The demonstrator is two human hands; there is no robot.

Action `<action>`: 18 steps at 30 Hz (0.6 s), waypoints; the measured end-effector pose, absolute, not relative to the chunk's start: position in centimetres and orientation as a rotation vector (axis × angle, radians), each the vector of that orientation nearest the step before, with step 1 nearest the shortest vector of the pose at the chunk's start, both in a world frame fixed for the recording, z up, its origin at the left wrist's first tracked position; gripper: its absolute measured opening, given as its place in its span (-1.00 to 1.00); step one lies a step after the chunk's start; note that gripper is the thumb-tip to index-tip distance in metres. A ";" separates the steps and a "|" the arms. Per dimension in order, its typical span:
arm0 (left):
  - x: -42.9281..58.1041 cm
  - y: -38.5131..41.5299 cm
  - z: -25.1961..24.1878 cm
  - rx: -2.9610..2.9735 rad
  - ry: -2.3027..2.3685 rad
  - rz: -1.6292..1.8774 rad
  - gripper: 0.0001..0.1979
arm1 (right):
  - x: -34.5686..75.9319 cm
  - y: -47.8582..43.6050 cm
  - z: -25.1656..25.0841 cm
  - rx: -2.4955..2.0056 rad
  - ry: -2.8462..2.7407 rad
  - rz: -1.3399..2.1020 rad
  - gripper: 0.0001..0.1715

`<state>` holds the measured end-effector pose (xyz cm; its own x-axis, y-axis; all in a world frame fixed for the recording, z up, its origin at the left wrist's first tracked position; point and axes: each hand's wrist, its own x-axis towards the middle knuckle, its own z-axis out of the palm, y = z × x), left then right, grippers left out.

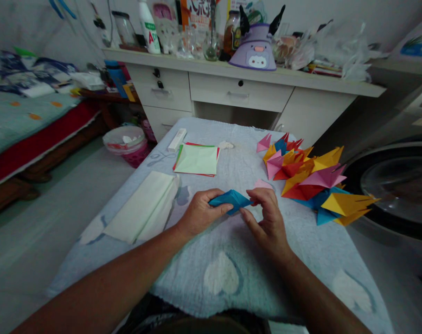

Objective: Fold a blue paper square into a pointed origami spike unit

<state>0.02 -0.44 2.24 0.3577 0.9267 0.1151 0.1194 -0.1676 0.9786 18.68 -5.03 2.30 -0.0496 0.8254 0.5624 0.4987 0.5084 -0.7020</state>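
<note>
A folded blue origami paper (pixel 233 200), diamond-shaped with pointed ends, is held just above the cloth. My left hand (pixel 204 209) grips its left end, the thumb lying over the front face. At the paper's right tip is my right hand (pixel 268 222), fingers curled and thumb apart from them. The fingertips are at or very close to that tip; I cannot tell if they touch it. Beyond my right hand lies a small pink paper piece (pixel 263 184). Several folded paper figures (pixel 301 171) in yellow, red, pink and blue are grouped to the right.
A stack of square paper sheets (pixel 197 159) and a white box (pixel 177 140) lie at the table's far left. Nearer is a folded pale sheet (pixel 141 206). A pink bin (pixel 127 144) stands left of the table, a front-loading washing machine (pixel 399 181) to the right.
</note>
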 end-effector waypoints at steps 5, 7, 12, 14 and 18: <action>0.3 -0.7 2.7 1.747 0.963 1.043 -0.94 | 18.6 -5.3 2.7 -1.083 -1.754 0.328 -0.63; 0.3 -0.7 2.6 1.781 0.971 1.058 -0.93 | 18.6 -5.5 2.8 -1.075 -1.757 0.309 -0.63; 0.3 -0.9 1.8 1.799 0.945 1.149 -0.62 | 18.4 -5.6 3.0 -1.070 -1.761 0.291 -0.67; 0.4 -1.0 1.5 1.794 0.896 1.190 -0.50 | 18.4 -5.6 3.0 -1.075 -1.768 0.303 -0.71; 0.4 -1.0 1.2 1.882 0.834 1.256 -0.47 | 18.6 -5.5 2.9 -1.100 -1.763 0.360 -0.76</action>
<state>0.35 -1.04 1.21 0.3178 0.8185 0.4786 0.1235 -0.5362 0.8350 18.59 -5.47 2.93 -0.1014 0.8058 0.5834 0.5130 0.5448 -0.6633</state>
